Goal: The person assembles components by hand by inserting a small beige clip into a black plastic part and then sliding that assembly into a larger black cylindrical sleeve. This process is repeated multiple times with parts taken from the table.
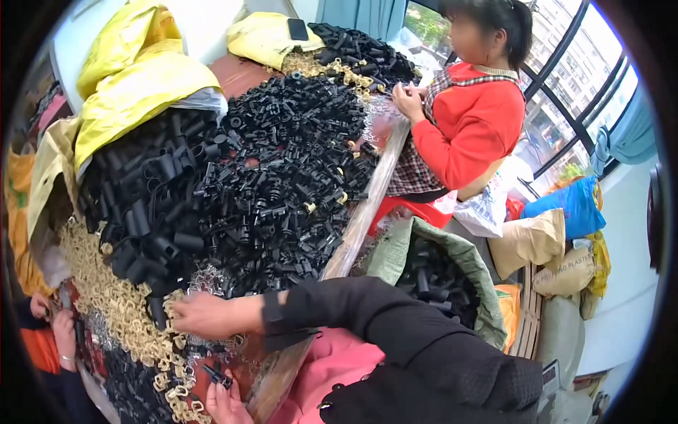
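My left hand (226, 405), at the lower edge, has its fingers closed on a small black plastic part (217, 377). My right hand (206, 314) reaches across from the right in a black sleeve. Its fingers are bent together at the edge of a heap of beige plastic clips (123, 311); what the fingertips pinch is hidden among the pieces. Just beyond that hand lie black plastic tubes (138, 219). Silvery wire-like pieces (208, 281) are scattered close to it.
Small black parts (282, 141) cover much of the table, bounded by a wooden edge (364, 215). A person (466, 127) in red works at the far side; another person's hands (63, 328) work at left. An open sack (459, 265) of black parts stands at right.
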Available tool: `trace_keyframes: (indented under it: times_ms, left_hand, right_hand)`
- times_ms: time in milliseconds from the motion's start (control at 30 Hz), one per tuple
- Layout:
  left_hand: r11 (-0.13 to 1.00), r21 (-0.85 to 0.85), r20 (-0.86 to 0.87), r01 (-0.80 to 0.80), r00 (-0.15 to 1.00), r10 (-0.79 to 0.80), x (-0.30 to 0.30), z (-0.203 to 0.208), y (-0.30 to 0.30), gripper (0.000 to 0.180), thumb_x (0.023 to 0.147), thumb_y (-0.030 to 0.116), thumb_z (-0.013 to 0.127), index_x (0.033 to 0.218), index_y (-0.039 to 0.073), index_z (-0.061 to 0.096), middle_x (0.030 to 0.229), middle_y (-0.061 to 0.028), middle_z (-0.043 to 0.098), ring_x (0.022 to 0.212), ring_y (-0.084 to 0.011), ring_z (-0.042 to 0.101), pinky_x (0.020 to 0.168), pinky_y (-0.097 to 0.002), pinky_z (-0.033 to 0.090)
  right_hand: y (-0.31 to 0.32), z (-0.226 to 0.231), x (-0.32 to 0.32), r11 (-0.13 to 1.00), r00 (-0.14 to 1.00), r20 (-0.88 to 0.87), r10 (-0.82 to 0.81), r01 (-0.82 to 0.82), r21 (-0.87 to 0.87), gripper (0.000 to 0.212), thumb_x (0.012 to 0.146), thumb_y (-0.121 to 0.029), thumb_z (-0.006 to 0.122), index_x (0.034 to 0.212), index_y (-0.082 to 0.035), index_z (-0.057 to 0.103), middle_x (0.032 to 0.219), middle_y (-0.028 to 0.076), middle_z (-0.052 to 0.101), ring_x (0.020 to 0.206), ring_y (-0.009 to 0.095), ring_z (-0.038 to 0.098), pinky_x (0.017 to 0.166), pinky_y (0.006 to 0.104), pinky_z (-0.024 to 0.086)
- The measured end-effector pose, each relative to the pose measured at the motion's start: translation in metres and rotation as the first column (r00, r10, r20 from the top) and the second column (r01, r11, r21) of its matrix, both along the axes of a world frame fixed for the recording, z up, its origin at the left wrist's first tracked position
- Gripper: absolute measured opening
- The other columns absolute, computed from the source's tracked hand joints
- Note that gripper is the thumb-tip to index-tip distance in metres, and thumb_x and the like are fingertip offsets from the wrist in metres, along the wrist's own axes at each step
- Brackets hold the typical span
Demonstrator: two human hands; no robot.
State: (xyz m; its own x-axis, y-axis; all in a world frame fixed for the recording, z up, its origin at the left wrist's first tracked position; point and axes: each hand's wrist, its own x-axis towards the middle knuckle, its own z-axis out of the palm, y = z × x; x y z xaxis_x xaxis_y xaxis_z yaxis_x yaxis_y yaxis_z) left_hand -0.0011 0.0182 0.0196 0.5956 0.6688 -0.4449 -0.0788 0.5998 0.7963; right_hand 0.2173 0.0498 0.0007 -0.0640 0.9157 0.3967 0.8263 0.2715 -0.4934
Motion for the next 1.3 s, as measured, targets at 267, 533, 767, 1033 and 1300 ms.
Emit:
trace_keyframes:
  times_ms: [267, 533, 767, 1033, 1300]
  left_hand:
    - [0.995, 0.042, 0.078, -0.09, 0.993, 0.087, -0.004, -0.011, 0.004, 0.025, 0.085, 0.013, 0.047, 0.103, -0.004, 0.046, 0.096, -0.0137, 0.056, 0.093, -0.021, 0.055, 0.082, -0.0307, 0.044]
    - [0.993, 0.017, 0.113, -0.121, 0.987, 0.118, -0.005, -0.007, -0.001, 0.025, 0.085, 0.013, 0.048, 0.103, -0.004, 0.046, 0.095, -0.0144, 0.056, 0.092, -0.0212, 0.055, 0.08, -0.0294, 0.045]
    - [0.989, 0.033, 0.125, -0.142, 0.983, 0.137, -0.009, -0.001, -0.011, 0.025, 0.084, 0.013, 0.049, 0.103, -0.004, 0.047, 0.095, -0.0147, 0.056, 0.092, -0.0215, 0.055, 0.079, -0.0286, 0.046]
    - [0.99, 0.04, 0.178, -0.133, 0.976, 0.124, -0.014, -0.006, -0.011, 0.027, 0.084, 0.013, 0.049, 0.106, -0.002, 0.045, 0.098, -0.0136, 0.055, 0.094, -0.022, 0.054, 0.079, -0.0284, 0.045]
    - [0.989, 0.061, 0.3, -0.137, 0.947, 0.112, -0.011, -0.017, -0.005, 0.034, 0.085, 0.015, 0.046, 0.113, -0.002, 0.039, 0.105, -0.0122, 0.052, 0.1, -0.0222, 0.05, 0.085, -0.0303, 0.042]
  right_hand:
    - [0.035, -0.019, -0.019, 0.99, 0.95, 0.284, -0.13, 0.109, 0.09, 0.017, 0.064, -0.015, 0.056, 0.077, -0.006, 0.054, 0.081, 0.01, 0.048, 0.075, 0.025, 0.052, 0.06, 0.0354, 0.041]
    - [0.002, 0.002, -0.017, 0.982, 0.988, 0.015, -0.155, 0.153, 0.107, 0.013, 0.064, -0.012, 0.054, 0.075, -0.005, 0.053, 0.079, 0.012, 0.049, 0.073, 0.027, 0.052, 0.058, 0.0376, 0.04]
    - [-0.017, 0.001, -0.025, 0.997, 0.994, -0.077, -0.071, 0.072, 0.005, 0.012, 0.063, -0.009, 0.053, 0.073, -0.002, 0.051, 0.08, 0.016, 0.047, 0.07, 0.032, 0.052, 0.057, 0.0408, 0.041]
    - [-0.031, 0.013, -0.028, 1.0, 0.988, -0.149, -0.027, 0.026, -0.013, 0.013, 0.064, -0.005, 0.052, 0.074, 0.0, 0.045, 0.081, 0.015, 0.043, 0.066, 0.033, 0.049, 0.054, 0.0414, 0.039]
    - [-0.052, 0.022, -0.034, 0.983, 0.889, -0.454, 0.064, -0.134, -0.123, 0.017, 0.063, -0.006, 0.055, 0.074, 0.0, 0.044, 0.081, 0.015, 0.045, 0.069, 0.033, 0.05, 0.057, 0.0386, 0.041]
